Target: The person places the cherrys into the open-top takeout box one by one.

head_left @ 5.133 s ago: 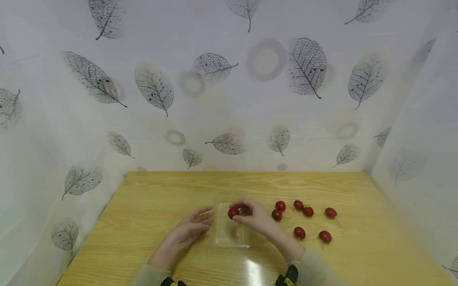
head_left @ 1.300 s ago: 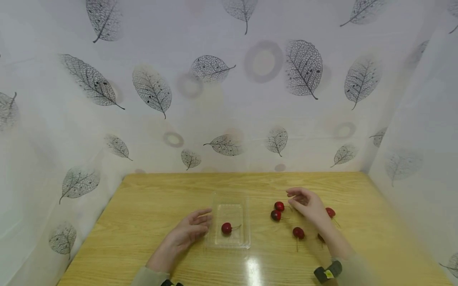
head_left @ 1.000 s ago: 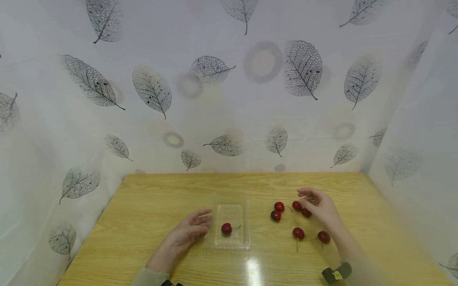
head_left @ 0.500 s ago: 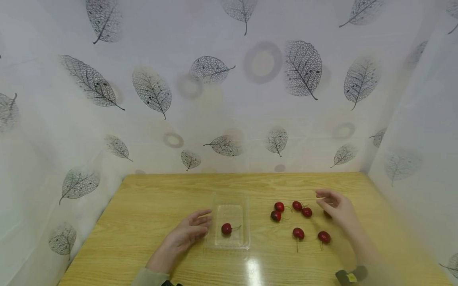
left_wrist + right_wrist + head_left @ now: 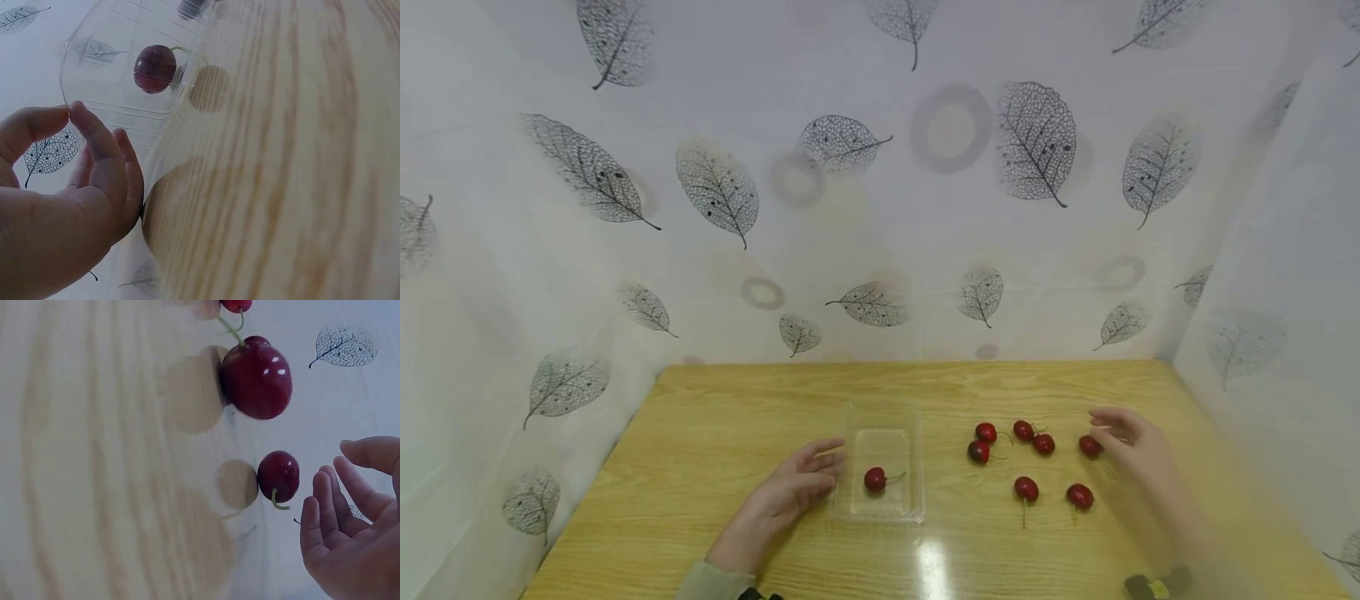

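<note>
My left hand [image 5: 797,487] pinches the left rim of a clear plastic container [image 5: 919,500] between thumb and index finger, as the left wrist view [image 5: 87,181] shows. Inside the container lies one dark red cherry [image 5: 875,479] with its stem pointing right. At the right, my right hand [image 5: 1138,454] hovers beside the rightmost cherry [image 5: 1090,447]. In the right wrist view, its fingers are spread from the thumb, hold nothing and stay apart from the nearby cherry [image 5: 279,477].
Two cherries [image 5: 979,452] lie right of the container, and another pair [image 5: 1043,444] sits behind. Closer to me are a cherry [image 5: 1026,489] and another cherry [image 5: 1080,497]. Leaf-patterned cloth [image 5: 880,208] walls in the wooden table [image 5: 737,417] at the back and sides.
The right hand held a cherry over the container; that cherry now lies inside. Emptied, the right hand has passed rightward over the other cherries to the rightmost one. The left hand stays put.
</note>
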{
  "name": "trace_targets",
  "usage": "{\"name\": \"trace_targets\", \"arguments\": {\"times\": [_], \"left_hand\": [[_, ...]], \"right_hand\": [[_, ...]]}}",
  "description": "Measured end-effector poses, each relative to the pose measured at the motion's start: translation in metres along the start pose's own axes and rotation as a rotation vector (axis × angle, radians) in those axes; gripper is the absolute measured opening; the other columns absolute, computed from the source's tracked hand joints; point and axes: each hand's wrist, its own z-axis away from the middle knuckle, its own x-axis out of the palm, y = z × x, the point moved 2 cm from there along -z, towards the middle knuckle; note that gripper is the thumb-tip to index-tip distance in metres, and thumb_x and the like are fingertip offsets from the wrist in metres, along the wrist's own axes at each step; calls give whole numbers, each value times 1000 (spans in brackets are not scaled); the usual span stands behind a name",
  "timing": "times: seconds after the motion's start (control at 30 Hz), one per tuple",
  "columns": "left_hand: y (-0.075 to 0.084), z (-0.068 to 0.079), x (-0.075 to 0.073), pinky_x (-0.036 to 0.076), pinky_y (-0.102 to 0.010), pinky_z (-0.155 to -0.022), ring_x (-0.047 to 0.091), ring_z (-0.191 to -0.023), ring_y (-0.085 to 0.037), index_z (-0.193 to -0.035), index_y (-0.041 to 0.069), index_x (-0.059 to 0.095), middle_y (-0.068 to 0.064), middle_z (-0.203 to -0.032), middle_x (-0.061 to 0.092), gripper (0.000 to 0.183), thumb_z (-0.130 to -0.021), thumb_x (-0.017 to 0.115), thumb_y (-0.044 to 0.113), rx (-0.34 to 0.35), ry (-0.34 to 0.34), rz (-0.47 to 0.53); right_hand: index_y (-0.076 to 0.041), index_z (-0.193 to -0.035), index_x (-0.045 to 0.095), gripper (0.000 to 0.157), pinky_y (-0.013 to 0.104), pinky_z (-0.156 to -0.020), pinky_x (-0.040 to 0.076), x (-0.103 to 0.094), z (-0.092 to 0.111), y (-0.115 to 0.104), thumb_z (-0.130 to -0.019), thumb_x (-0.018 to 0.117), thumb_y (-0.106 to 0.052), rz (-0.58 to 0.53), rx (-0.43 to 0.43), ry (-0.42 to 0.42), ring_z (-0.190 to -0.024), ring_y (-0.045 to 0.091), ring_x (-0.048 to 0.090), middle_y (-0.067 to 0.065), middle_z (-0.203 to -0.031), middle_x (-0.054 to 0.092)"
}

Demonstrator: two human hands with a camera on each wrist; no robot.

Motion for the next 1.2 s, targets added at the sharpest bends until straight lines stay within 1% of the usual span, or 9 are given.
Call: {"name": "trace_targets", "arguments": {"times": [0.13,0.27,0.47,0.57,0.7,0.83,0.93,1.07,1.2], "left_hand": [[0,-1,-1,56,-20,-94,60,-123,-13,-163,-5,28,-35,-166,30,72,-99,60,-7,-7,1,1],[0,-1,-3,56,-20,-93,59,-123,-12,-164,-3,29,-33,-167,30,71,-101,60,-5,-21,7,1],[0,-1,-3,56,-21,-94,59,-125,-13,-164,-3,29,-33,-167,30,72,-100,62,-4,-21,11,-7],[0,-1,-2,56,-21,-94,59,-124,-13,-164,-4,29,-33,-167,30,72,-100,61,-5,-25,19,-1],[0,-1,-2,55,-20,-94,60,-123,-12,-163,-4,29,-33,-167,30,71,-100,61,-5,-29,27,9],[-1,-1,-1,56,-20,-94,60,-122,-12,-163,-5,29,-33,-166,32,72,-99,61,-5,-24,22,9],[-1,-2,-1,56,-20,-94,60,-121,-12,-163,-5,29,-33,-166,32,71,-99,61,-5,-24,21,12],[-1,-2,-2,55,-21,-94,60,-120,-12,-163,-4,30,-32,-165,34,71,-98,61,-5,-26,28,16],[-2,-3,-2,55,-21,-94,60,-119,-12,-163,-4,30,-29,-163,37,72,-98,62,-5,-24,26,16]], "right_hand": [[4,-135,64,37,5,-78,47,-3,2,7,-104,67,-16,47,22,-8,-91,-20,57,1,-114,76],[7,-134,64,38,4,-78,46,-5,2,13,-105,67,-17,51,35,-18,-90,-21,56,13,-114,77],[7,-137,62,42,2,-79,41,-7,1,18,-106,65,-22,94,115,-73,-89,-26,50,30,-129,70],[8,-138,61,43,3,-79,39,-7,1,19,-106,65,-22,101,136,-95,-89,-27,47,32,-132,69],[10,-138,59,44,3,-81,41,-5,1,20,-104,67,-17,94,124,-120,-90,-25,48,33,-133,67],[9,-140,58,47,6,-82,43,-3,1,21,-104,68,-21,103,128,-169,-91,-24,48,33,-138,64],[9,-140,57,49,8,-82,45,-1,1,21,-104,69,-22,104,134,-190,-91,-23,50,33,-136,65],[9,-140,57,48,13,-80,49,0,0,20,-103,70,-19,90,147,-206,-91,-15,55,31,-129,68],[9,-139,57,48,15,-79,49,2,-1,20,-103,70,-19,108,164,-218,-96,0,60,28,-127,68]]}}
